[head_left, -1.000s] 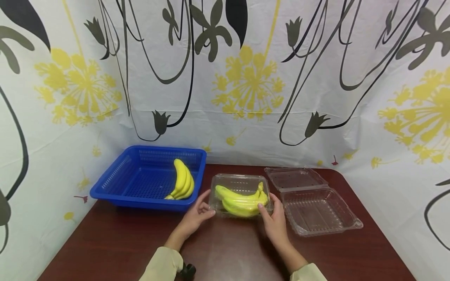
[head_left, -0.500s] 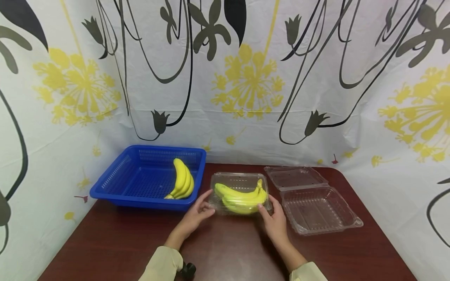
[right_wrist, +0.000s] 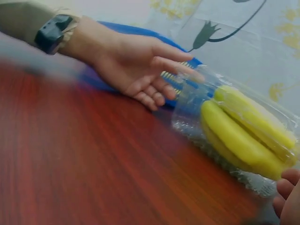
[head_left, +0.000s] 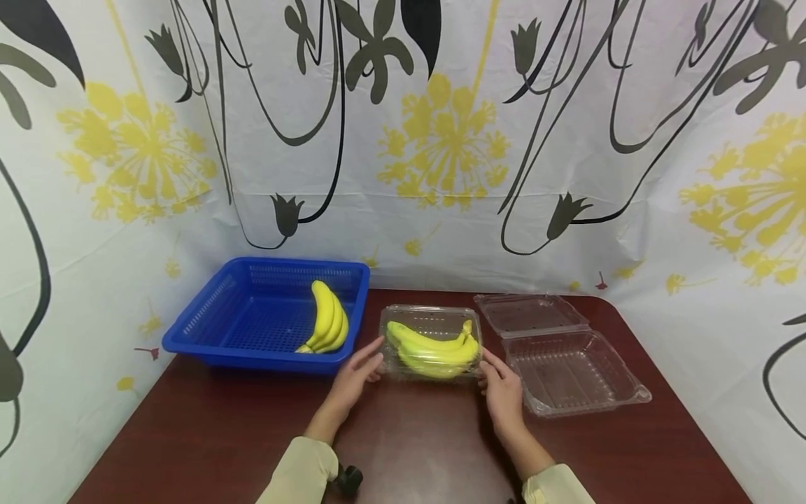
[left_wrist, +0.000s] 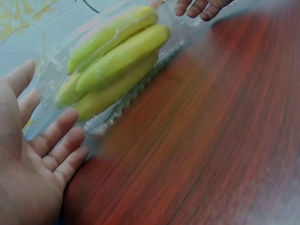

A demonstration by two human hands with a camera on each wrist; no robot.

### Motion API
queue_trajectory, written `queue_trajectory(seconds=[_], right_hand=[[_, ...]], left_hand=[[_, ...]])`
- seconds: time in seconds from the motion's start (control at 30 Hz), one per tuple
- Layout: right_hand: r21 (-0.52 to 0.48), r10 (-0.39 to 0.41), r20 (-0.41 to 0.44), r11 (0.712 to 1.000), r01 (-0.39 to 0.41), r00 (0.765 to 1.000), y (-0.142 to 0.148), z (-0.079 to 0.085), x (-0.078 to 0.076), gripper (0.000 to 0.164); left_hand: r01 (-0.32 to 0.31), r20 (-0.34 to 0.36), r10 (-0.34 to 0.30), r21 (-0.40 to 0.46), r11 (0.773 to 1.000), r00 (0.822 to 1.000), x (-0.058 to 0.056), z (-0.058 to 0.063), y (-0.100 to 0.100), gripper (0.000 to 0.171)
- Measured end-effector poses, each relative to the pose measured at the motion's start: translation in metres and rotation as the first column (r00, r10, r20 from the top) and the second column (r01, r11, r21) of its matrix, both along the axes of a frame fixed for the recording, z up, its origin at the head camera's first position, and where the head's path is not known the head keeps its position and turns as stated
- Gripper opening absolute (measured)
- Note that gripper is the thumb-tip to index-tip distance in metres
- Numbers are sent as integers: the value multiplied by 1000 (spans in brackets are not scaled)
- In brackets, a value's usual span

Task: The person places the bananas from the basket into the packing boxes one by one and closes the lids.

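A clear plastic clamshell box (head_left: 403, 313) stands on the table with its lid down. Through its walls shows a bunch of bananas (head_left: 434, 353). At the box's left end is my left hand (head_left: 352, 383), palm turned inward and fingers loosely extended. In the left wrist view, the fingertips of that hand (left_wrist: 35, 164) lie at the box's end. My right hand (head_left: 504, 395) is by the right end, its fingers relaxed and its thumb off the lid. Only part of the right hand (right_wrist: 288, 194) shows in the right wrist view.
A blue basket (head_left: 217, 353) with another bunch of bananas (head_left: 329, 318) sits at the left. To the right lies a second clear clamshell box (head_left: 569, 374), lid folded back. The dark red table (head_left: 415, 448) meets a patterned cloth (head_left: 441, 245) behind.
My right thumb has come off the top of the box to its side. My left hand's fingers have loosened at the left end. The box stays nearly in place.
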State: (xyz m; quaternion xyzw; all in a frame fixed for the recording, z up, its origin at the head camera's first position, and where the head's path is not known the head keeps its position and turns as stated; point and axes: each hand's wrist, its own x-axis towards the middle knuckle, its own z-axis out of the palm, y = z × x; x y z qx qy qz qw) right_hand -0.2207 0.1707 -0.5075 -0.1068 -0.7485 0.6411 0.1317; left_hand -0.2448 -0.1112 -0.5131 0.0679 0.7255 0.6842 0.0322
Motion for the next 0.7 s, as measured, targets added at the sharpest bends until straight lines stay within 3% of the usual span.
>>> queue_trajectory(seconds=[0.23, 0.7], right_hand=[[-144, 27, 64, 989, -17, 998, 3, 8, -8, 34], [-192, 57, 69, 980, -43, 996, 1, 11, -7, 41]], left_hand=[[-65, 37, 64, 6, 998, 997, -4, -3, 5, 49], [-56, 45, 55, 9, 998, 997, -4, 1, 5, 53]])
